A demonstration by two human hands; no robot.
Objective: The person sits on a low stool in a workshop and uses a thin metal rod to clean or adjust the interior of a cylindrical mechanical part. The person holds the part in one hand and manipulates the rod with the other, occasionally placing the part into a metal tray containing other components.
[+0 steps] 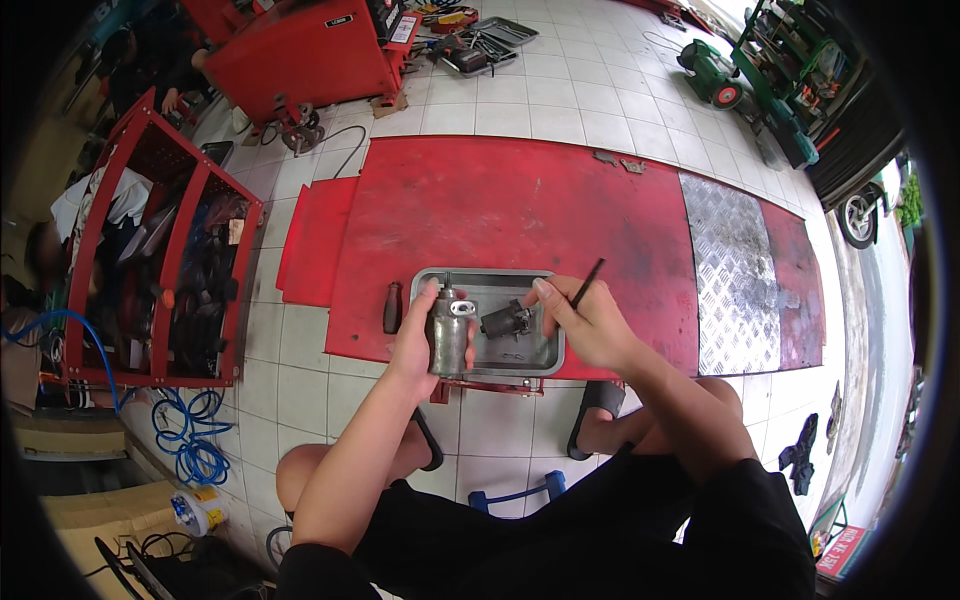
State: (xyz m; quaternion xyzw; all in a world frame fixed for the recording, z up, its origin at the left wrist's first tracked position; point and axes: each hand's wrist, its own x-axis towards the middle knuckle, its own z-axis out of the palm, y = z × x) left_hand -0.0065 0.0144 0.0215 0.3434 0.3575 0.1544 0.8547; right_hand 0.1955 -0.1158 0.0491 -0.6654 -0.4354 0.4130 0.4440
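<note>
My left hand (415,335) is wrapped round a silver-grey metal cylinder (450,345), a motor-like housing with a shaft at its top and an oval two-hole lug. It is upright over the left side of a grey metal tray (556,362). My right hand (580,318), fingers closed, grips a slim black stick-like tool (590,280) whose end points up and away; its other end is hidden. Between my hands a dark cylindrical motor part (505,320) lies in the tray, with small pieces near it. A dark-handled tool (392,308) lies left of the tray.
The tray rests on a red lift platform (520,205) with a diamond-plate strip (735,280) at right. A red tool cart (150,250) and coiled blue hose (190,430) are at left. A red cabinet (300,55) stands beyond; a blue-ended stool (515,494) is near my feet.
</note>
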